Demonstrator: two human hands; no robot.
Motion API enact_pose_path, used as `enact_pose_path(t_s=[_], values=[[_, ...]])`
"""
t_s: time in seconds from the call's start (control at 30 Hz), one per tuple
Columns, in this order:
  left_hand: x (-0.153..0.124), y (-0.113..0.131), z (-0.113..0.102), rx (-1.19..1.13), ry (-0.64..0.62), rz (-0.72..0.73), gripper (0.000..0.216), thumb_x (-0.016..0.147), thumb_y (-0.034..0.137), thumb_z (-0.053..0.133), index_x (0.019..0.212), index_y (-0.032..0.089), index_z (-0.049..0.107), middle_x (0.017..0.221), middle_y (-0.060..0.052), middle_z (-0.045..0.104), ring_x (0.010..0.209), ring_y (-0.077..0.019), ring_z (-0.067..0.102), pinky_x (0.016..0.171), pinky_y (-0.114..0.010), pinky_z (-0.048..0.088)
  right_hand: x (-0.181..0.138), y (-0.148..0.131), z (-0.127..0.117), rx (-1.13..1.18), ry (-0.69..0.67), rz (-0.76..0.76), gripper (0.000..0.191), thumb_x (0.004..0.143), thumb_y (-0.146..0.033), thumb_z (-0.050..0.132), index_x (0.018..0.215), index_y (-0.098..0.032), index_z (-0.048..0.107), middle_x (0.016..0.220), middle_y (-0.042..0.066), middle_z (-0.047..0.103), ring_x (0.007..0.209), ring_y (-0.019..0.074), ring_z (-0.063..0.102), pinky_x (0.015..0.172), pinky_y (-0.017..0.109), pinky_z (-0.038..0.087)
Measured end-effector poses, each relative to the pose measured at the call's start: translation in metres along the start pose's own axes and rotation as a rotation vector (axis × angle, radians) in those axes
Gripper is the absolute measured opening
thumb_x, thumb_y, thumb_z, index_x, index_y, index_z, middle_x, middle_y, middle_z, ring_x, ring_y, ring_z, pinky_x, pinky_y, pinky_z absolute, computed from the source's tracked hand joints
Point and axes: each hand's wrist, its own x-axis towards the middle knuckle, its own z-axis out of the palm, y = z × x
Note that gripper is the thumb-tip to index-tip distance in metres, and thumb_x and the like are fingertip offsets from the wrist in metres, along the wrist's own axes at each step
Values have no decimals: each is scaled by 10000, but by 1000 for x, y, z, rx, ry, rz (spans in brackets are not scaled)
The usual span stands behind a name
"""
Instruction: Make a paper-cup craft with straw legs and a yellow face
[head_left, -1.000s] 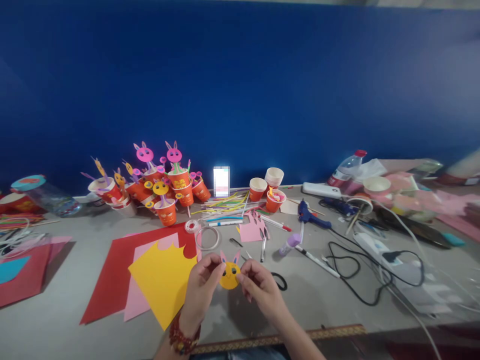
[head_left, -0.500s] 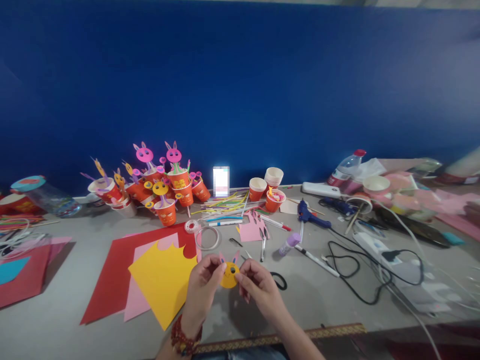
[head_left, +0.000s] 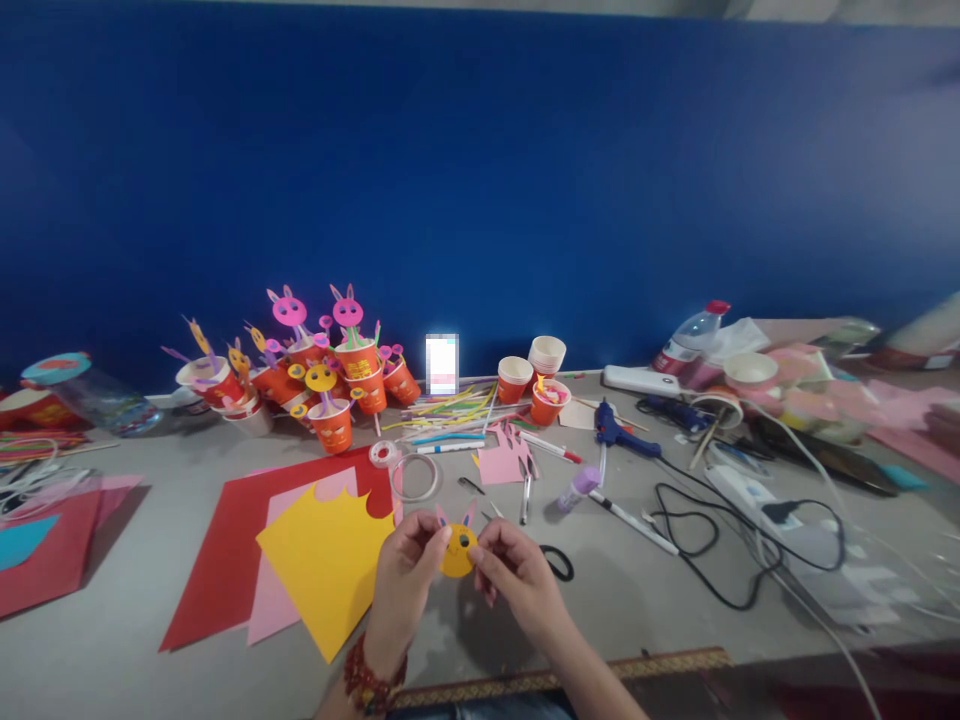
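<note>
**Held item.** Yellow rabbit face: a round paper disc with two pink-lined ears and one dark eye showing. You hold it just above the table, near the front edge. Your left hand pinches its left rim and your right hand pinches its right rim, the other fingers curled in. A bead bracelet sits on your left wrist.

**Just beside the hands.**
- Yellow sheet, scalloped along the top, lies to your left on a pink sheet and a red sheet.
- Black scissors lie partly hidden behind your right hand.

**Beyond the hands.**
- Tape roll and a clear ring.
- Pink cut-out, with a pen beside it.
- Purple glue stick.
- Blue glue gun, its black cord looping toward you on the right.

**Along the blue wall.**
- Orange cups with rabbit toppers.
- Loose straws.
- Stacked cups.
- Water bottle.
</note>
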Motion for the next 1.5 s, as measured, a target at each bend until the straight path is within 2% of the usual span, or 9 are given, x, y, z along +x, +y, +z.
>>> enact_pose_path(t_s=[0.13,0.33,0.7,0.83,0.97,1.07,1.17,1.3,1.5], values=[[-2,0,-1,1,26,-21,288,747,438,765,791,173,658,716,-2,653,671,-147,588,636,-229,502,2,4,-2,9,13,-4,477,786,-634,711,737,-193,534,533,-46,569,431,79,465,454,194,380],[-5,4,-3,52,52,-23,331,755,437,750,952,173,723,950,-77,749,888,-232,678,790,-296,552,4,9,-4,65,43,3,457,789,-604,728,745,-197,524,524,-52,568,423,76,442,449,197,360],[-5,-5,-7,58,14,-18,322,755,480,749,769,176,644,703,-3,637,653,-157,588,637,-252,500,6,10,-3,83,54,11,461,803,-602,716,731,-196,508,499,-58,552,404,66,411,439,187,318],[-6,-9,-10,70,22,-52,334,745,488,759,768,173,651,703,0,639,658,-151,589,639,-245,493,10,17,-6,-2,39,-21,473,821,-634,673,736,-195,518,510,-52,554,402,71,421,439,194,333],[-2,-18,-20,117,63,-71,361,732,504,760,809,162,676,676,-9,653,628,-160,598,608,-259,490,15,24,-12,-109,93,-57,462,842,-645,626,772,-193,562,550,-37,554,428,95,448,442,216,361],[3,-24,-33,193,82,-83,355,768,504,724,837,159,679,631,-9,654,587,-162,605,563,-254,479,17,31,-16,-200,165,-135,394,803,-571,703,883,-191,633,637,-15,579,542,138,520,525,252,432],[10,-26,-46,235,76,-51,344,775,503,706,849,170,672,651,-17,681,609,-175,651,591,-266,517,16,43,-15,-254,153,-150,340,776,-467,747,957,-193,660,711,11,617,630,171,559,602,283,462],[22,-23,-56,261,69,-8,352,741,499,721,880,183,653,754,-37,723,665,-204,704,654,-310,565,14,62,-14,-383,100,-165,256,830,-403,687,956,-182,664,694,10,596,624,181,545,598,283,428],[39,-28,-63,383,76,87,331,767,423,679,1003,204,606,767,-30,733,714,-238,713,733,-369,556,13,70,-16,-537,80,-235,265,942,-445,549,937,-195,640,581,-45,451,539,161,442,535,268,304]])
